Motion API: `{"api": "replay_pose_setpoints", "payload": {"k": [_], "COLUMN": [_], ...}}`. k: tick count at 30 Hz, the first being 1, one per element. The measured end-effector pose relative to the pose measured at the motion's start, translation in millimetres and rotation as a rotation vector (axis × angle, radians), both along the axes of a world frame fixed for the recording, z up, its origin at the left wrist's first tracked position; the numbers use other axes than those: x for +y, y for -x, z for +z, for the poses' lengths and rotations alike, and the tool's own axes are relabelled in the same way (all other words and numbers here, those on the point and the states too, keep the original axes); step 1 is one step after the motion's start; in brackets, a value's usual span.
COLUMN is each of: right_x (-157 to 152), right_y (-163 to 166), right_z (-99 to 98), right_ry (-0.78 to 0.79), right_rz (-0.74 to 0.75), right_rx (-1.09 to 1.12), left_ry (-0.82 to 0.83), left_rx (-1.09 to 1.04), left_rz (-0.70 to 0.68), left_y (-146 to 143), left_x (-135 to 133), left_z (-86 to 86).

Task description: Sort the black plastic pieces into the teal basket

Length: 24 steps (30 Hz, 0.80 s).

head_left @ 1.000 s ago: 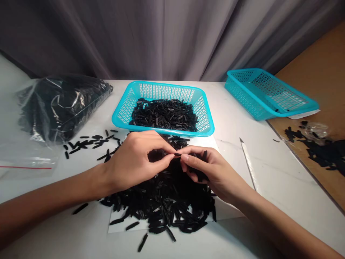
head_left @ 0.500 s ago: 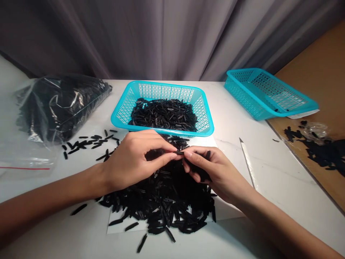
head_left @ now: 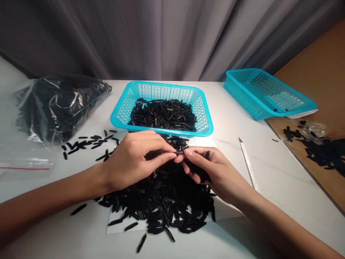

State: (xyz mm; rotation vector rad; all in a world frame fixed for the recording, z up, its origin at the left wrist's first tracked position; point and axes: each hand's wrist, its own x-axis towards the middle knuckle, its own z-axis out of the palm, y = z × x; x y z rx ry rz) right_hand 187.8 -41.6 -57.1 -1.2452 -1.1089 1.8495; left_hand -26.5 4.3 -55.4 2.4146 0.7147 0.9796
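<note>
Between the fingertips of both hands is a small, narrow black piece (head_left: 179, 152). My left hand (head_left: 140, 158) pinches its left end with thumb and forefinger. My right hand (head_left: 212, 163) grips the other end, while its curled fingers hold several more black pieces (head_left: 201, 171) against the palm. Under both hands lies a heap of loose black strips (head_left: 161, 201) on a white sheet (head_left: 226, 212). Just beyond the hands, a turquoise perforated basket (head_left: 122, 108) contains a pile of similar black pieces (head_left: 164, 113).
At the left lies a clear plastic bag (head_left: 61, 108) full of black pieces, with loose strips (head_left: 81, 144) beside it. A second turquoise basket (head_left: 242, 93) stands back right. A white pointed pen-like tool (head_left: 247, 163) lies right of my hands. Black scraps (head_left: 323, 154) cover a brown board (head_left: 304, 163).
The black piece between my fingertips has turned slightly, and the fingertips have shifted a little. Both hands stay in nearly the same place, and the baskets and heap look unchanged.
</note>
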Motion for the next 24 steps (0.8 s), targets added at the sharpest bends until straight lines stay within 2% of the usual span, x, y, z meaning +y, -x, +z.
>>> {"api": "replay_pose_setpoints", "payload": {"k": [3,6,8,9,11,14,16,19,22,24], "right_x": [0,2,3,3,3,1,-1,-1,0,0], "right_y": [2,4,5,6,6,6,7,8,7,5], "right_z": [1.1,2.2,2.2,1.9,1.1,0.1,-0.1,-0.5,-0.8,-0.2], "right_ry": [0.024,0.101,0.155,0.174,0.191,0.207,0.214,0.205,0.141,0.054], "right_rz": [-0.014,-0.055,-0.077,-0.084,-0.087,-0.056,-0.036,-0.020,0.009,0.025], "right_rx": [0.025,0.091,0.139,0.157,0.192,0.233,0.236,0.237,0.213,0.124], "left_ry": [-0.139,-0.371,-0.399,-0.392,-0.394,-0.375,-0.337,-0.289,-0.256,-0.229], "left_rx": [0.005,0.028,0.093,0.082,0.087,0.134,0.125,0.080,0.044,0.026], "left_rz": [0.108,0.390,0.485,0.487,0.327,-0.074,-0.194,-0.205,-0.149,-0.079], "left_y": [6,16,20,19,14,1,-5,-6,-3,-1], "left_x": [14,41,52,52,44,19,6,0,3,4], "left_z": [-0.4,-1.7,-2.2,-2.2,-1.7,-1.6,-3.1,-6.3,-6.6,-5.0]}}
